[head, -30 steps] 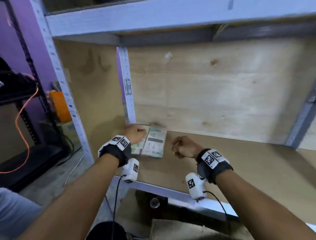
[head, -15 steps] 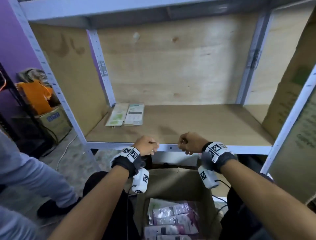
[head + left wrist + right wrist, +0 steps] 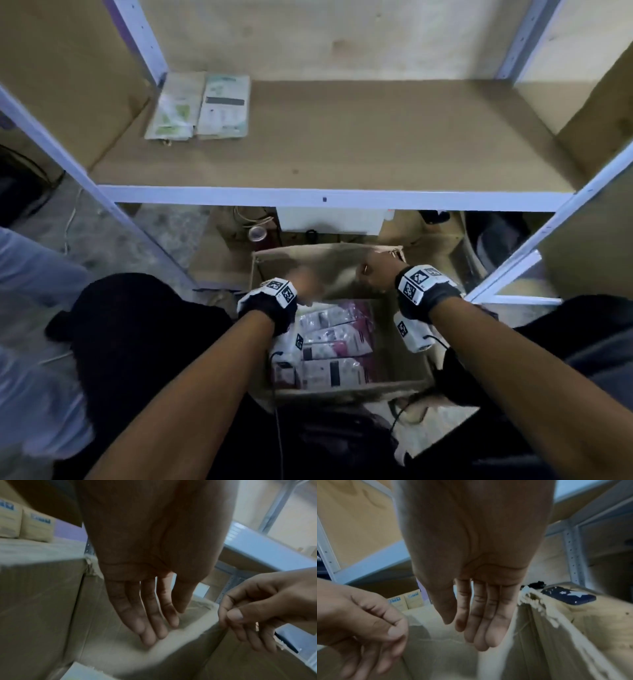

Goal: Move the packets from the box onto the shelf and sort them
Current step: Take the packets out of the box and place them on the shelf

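An open cardboard box (image 3: 342,389) stands on the floor below the shelf (image 3: 342,147) and holds several pink and white packets (image 3: 335,342). Two pale green packets (image 3: 174,106) (image 3: 224,102) lie side by side at the shelf's back left. My left hand (image 3: 305,281) hovers, blurred, over the box's far left part. The left wrist view shows my left hand (image 3: 159,622) empty, its fingers straight and pointing down into the box (image 3: 120,649). My right hand (image 3: 375,274) is above the box's far right corner, empty in the right wrist view (image 3: 479,622).
White metal uprights (image 3: 548,236) frame the shelf bay. A white box (image 3: 330,221) and dark items sit under the shelf behind the cardboard box. Another person's grey sleeve (image 3: 34,274) is at the left. A dark flat object (image 3: 568,595) lies beside the box's right wall.
Both hands left the two packets on the shelf, drew back past its front edge and dropped to the box. The head view tilted down, so the box's packets now show.
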`<state>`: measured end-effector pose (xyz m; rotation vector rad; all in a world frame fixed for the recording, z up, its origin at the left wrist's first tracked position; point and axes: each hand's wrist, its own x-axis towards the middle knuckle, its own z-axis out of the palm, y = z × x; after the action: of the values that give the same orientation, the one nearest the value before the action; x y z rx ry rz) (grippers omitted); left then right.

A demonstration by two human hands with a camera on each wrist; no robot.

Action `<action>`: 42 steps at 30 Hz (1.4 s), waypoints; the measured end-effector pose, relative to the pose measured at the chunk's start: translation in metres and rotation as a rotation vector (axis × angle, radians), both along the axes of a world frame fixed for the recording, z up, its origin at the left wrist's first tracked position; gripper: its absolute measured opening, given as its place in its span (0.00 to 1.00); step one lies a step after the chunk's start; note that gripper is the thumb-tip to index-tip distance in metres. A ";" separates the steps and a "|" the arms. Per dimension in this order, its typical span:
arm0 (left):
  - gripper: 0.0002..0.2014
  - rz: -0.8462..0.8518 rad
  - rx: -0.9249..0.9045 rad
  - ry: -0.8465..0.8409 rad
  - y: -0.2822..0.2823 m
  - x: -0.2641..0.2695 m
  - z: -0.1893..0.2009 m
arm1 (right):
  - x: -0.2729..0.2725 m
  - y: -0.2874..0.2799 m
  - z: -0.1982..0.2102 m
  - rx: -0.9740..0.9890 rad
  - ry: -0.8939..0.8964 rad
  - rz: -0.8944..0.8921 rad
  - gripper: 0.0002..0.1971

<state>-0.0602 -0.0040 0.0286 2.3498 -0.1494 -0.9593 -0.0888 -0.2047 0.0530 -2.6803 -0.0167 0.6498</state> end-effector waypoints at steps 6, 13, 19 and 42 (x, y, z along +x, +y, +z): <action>0.09 0.073 0.013 0.138 -0.002 0.002 -0.056 | 0.023 0.022 -0.065 -0.057 0.161 0.102 0.14; 0.12 0.116 0.042 0.186 0.011 0.007 -0.084 | 0.027 0.044 -0.139 -0.131 0.379 0.250 0.11; 0.16 0.156 -0.003 0.218 0.024 0.011 -0.096 | 0.004 0.043 -0.182 -0.180 0.469 0.282 0.22; 0.14 0.194 0.007 0.197 0.021 0.008 -0.096 | -0.014 0.075 -0.218 -0.213 0.330 0.536 0.14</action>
<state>-0.0519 0.0167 -0.0673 2.2122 0.1570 -1.0870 -0.1030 -0.1302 -0.1649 -2.7372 -0.6256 1.3152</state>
